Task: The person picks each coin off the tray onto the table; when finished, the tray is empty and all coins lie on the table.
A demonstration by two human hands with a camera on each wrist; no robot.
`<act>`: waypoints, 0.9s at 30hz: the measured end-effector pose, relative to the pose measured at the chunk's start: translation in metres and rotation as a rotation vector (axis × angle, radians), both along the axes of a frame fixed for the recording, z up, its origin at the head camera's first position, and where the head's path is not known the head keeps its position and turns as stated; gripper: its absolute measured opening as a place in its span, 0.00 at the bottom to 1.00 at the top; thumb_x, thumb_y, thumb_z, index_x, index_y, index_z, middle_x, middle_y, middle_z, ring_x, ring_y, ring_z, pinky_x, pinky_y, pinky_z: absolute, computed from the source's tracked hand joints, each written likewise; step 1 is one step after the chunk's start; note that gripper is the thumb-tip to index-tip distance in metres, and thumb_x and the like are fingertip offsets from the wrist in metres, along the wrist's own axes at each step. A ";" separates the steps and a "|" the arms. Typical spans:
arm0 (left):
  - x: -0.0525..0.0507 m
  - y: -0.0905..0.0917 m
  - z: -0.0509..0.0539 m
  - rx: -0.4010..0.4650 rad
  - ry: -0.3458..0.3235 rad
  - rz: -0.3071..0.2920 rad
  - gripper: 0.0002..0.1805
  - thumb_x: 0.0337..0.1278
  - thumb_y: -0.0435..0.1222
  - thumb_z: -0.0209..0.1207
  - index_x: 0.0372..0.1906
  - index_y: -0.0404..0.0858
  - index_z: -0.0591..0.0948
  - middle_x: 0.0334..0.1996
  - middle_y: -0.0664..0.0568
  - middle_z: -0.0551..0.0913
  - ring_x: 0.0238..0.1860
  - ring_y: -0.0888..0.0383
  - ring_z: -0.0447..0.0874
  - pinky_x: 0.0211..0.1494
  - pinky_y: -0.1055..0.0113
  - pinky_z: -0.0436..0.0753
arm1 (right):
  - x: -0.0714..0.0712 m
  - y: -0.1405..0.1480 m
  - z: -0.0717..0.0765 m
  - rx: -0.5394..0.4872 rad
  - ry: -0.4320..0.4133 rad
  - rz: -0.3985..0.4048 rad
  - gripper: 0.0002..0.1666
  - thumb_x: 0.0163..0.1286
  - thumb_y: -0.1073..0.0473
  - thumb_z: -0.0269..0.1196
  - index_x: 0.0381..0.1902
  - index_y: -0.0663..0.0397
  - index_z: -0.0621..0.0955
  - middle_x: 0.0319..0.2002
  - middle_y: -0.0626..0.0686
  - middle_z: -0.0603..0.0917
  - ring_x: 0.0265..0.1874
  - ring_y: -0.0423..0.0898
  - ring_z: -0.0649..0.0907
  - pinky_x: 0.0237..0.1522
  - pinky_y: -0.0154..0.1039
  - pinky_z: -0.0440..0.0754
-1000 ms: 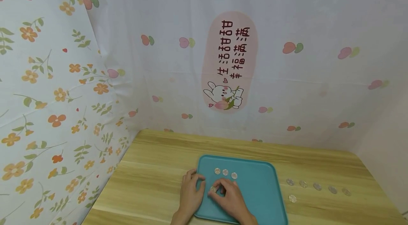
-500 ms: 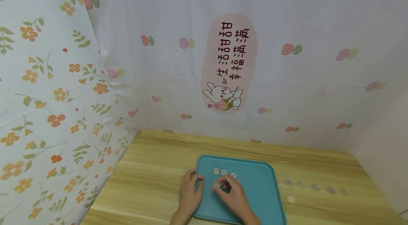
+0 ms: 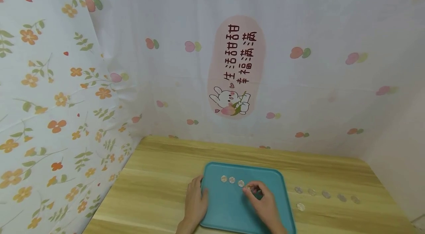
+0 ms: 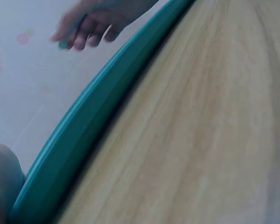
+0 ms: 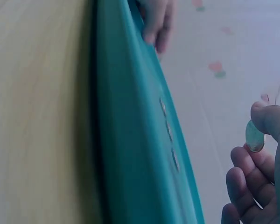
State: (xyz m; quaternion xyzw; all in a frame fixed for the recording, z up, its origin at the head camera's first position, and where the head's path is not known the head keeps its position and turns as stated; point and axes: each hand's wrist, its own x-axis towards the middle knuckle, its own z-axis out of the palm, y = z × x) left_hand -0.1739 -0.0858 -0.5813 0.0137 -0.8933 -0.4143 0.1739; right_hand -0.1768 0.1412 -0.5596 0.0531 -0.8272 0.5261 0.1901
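A coin (image 5: 255, 136) is pinched between thumb and finger of the right hand (image 3: 263, 204), which hovers over the teal tray (image 3: 225, 204) just right of three coins lying in a row, the nearest being a silver coin (image 3: 241, 183). The left hand (image 3: 196, 201) rests at the tray's left edge, fingers extended and holding nothing visible. From the right wrist view, the three coins show edge-on beyond the tray's near rim (image 5: 140, 93).
Right of the tray on the wooden table (image 3: 159, 175), several coins lie in a row, one of them a dull coin (image 3: 326, 194). A separate coin (image 3: 300, 206) lies in front of that row. Patterned cloth (image 3: 172, 60) hangs behind and at the left.
The right hand has moved right and slightly up across the tray with the coin, from in front of the row to its right end. The left hand stays at the tray's edge.
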 end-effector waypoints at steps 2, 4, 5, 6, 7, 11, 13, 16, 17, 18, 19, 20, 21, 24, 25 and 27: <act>0.000 -0.001 0.000 -0.014 0.014 0.006 0.23 0.62 0.25 0.53 0.63 0.30 0.73 0.59 0.42 0.78 0.58 0.46 0.74 0.60 0.47 0.75 | 0.002 0.011 -0.001 -0.008 -0.001 -0.032 0.10 0.59 0.62 0.73 0.37 0.47 0.83 0.28 0.41 0.80 0.29 0.36 0.76 0.35 0.35 0.72; 0.000 -0.001 -0.002 -0.028 0.034 0.008 0.23 0.61 0.24 0.53 0.63 0.29 0.74 0.58 0.41 0.78 0.57 0.45 0.75 0.59 0.47 0.75 | 0.003 0.024 -0.001 0.009 -0.014 -0.073 0.09 0.60 0.61 0.72 0.38 0.48 0.83 0.29 0.41 0.80 0.30 0.35 0.76 0.35 0.33 0.70; 0.000 0.000 -0.003 -0.035 0.039 0.007 0.23 0.61 0.23 0.53 0.63 0.29 0.74 0.57 0.41 0.79 0.57 0.45 0.75 0.59 0.47 0.75 | 0.005 0.033 -0.001 0.014 -0.028 -0.088 0.09 0.61 0.61 0.72 0.38 0.49 0.83 0.29 0.42 0.80 0.30 0.35 0.76 0.35 0.32 0.69; 0.000 0.000 -0.004 -0.039 0.045 0.007 0.23 0.61 0.23 0.53 0.62 0.29 0.75 0.57 0.41 0.79 0.57 0.45 0.75 0.58 0.48 0.75 | 0.006 0.042 0.000 0.021 -0.039 -0.104 0.09 0.62 0.60 0.72 0.39 0.50 0.83 0.29 0.42 0.80 0.30 0.35 0.76 0.35 0.30 0.69; 0.000 0.001 -0.005 -0.041 0.048 0.006 0.23 0.61 0.23 0.54 0.62 0.29 0.75 0.56 0.41 0.79 0.56 0.45 0.75 0.58 0.48 0.76 | 0.007 0.051 0.000 0.031 -0.048 -0.126 0.09 0.63 0.59 0.71 0.40 0.50 0.83 0.30 0.42 0.80 0.30 0.34 0.75 0.34 0.29 0.69; 0.001 0.002 -0.005 -0.051 0.046 0.001 0.24 0.61 0.22 0.54 0.63 0.29 0.75 0.55 0.42 0.79 0.55 0.45 0.75 0.56 0.48 0.76 | 0.013 0.088 -0.002 0.050 -0.136 -0.229 0.12 0.65 0.54 0.70 0.44 0.52 0.83 0.31 0.43 0.81 0.30 0.34 0.76 0.32 0.26 0.70; 0.002 0.002 -0.003 -0.050 0.038 -0.003 0.24 0.61 0.23 0.53 0.63 0.29 0.75 0.55 0.41 0.79 0.55 0.45 0.75 0.56 0.48 0.76 | 0.018 0.102 -0.004 0.021 -0.224 -0.294 0.16 0.66 0.50 0.69 0.46 0.52 0.83 0.31 0.42 0.81 0.30 0.34 0.76 0.32 0.26 0.72; 0.003 0.000 -0.001 -0.047 0.039 -0.007 0.24 0.61 0.22 0.52 0.63 0.28 0.75 0.56 0.41 0.79 0.55 0.45 0.75 0.55 0.48 0.76 | 0.028 0.117 -0.006 -0.026 -0.361 -0.360 0.24 0.67 0.43 0.67 0.51 0.53 0.81 0.31 0.40 0.80 0.29 0.33 0.77 0.32 0.27 0.73; 0.003 -0.001 -0.001 -0.045 0.043 -0.010 0.24 0.61 0.22 0.52 0.63 0.28 0.75 0.56 0.41 0.79 0.54 0.45 0.75 0.55 0.48 0.76 | 0.030 0.121 -0.007 -0.032 -0.375 -0.373 0.25 0.67 0.43 0.66 0.51 0.54 0.81 0.32 0.39 0.80 0.29 0.33 0.77 0.32 0.27 0.74; 0.003 -0.001 -0.001 -0.045 0.049 -0.009 0.24 0.61 0.22 0.52 0.63 0.28 0.75 0.55 0.41 0.79 0.54 0.45 0.75 0.55 0.48 0.76 | 0.031 0.125 -0.008 -0.032 -0.385 -0.382 0.25 0.67 0.42 0.66 0.52 0.54 0.81 0.32 0.39 0.80 0.29 0.33 0.78 0.32 0.27 0.75; 0.002 -0.001 -0.001 -0.048 0.057 -0.009 0.24 0.61 0.22 0.52 0.63 0.27 0.75 0.55 0.41 0.79 0.54 0.45 0.75 0.55 0.48 0.76 | 0.032 0.129 -0.009 -0.022 -0.385 -0.388 0.25 0.67 0.41 0.66 0.52 0.53 0.81 0.32 0.39 0.80 0.29 0.33 0.78 0.32 0.27 0.75; 0.002 -0.001 -0.002 -0.048 0.067 -0.011 0.24 0.60 0.21 0.52 0.63 0.27 0.75 0.55 0.40 0.79 0.54 0.45 0.75 0.55 0.48 0.76 | 0.031 0.133 -0.010 -0.007 -0.379 -0.392 0.26 0.67 0.41 0.65 0.53 0.53 0.81 0.32 0.39 0.80 0.29 0.32 0.78 0.32 0.26 0.75; 0.001 -0.001 -0.002 -0.045 0.069 -0.015 0.24 0.61 0.21 0.52 0.63 0.26 0.75 0.55 0.40 0.79 0.55 0.44 0.75 0.56 0.47 0.76 | 0.030 0.137 -0.010 0.009 -0.367 -0.395 0.26 0.67 0.41 0.65 0.53 0.52 0.81 0.32 0.39 0.80 0.29 0.31 0.78 0.32 0.26 0.75; -0.001 -0.003 -0.004 -0.039 0.048 -0.029 0.24 0.63 0.22 0.52 0.65 0.26 0.73 0.57 0.40 0.78 0.57 0.44 0.74 0.58 0.47 0.76 | 0.028 0.151 -0.014 0.053 -0.346 -0.400 0.26 0.67 0.41 0.65 0.53 0.52 0.81 0.31 0.37 0.80 0.28 0.29 0.78 0.32 0.23 0.74; -0.001 -0.003 -0.004 -0.035 0.037 -0.034 0.24 0.63 0.23 0.51 0.65 0.27 0.73 0.57 0.40 0.78 0.58 0.44 0.74 0.58 0.47 0.76 | 0.028 0.156 -0.015 0.059 -0.338 -0.401 0.26 0.67 0.42 0.66 0.54 0.54 0.82 0.31 0.36 0.80 0.28 0.28 0.77 0.31 0.23 0.74; -0.001 -0.004 -0.004 -0.029 0.011 -0.039 0.24 0.65 0.24 0.51 0.66 0.28 0.72 0.59 0.40 0.77 0.59 0.45 0.73 0.60 0.47 0.75 | 0.030 0.167 -0.017 0.076 -0.331 -0.409 0.26 0.68 0.44 0.66 0.54 0.56 0.81 0.29 0.33 0.80 0.27 0.27 0.77 0.30 0.22 0.74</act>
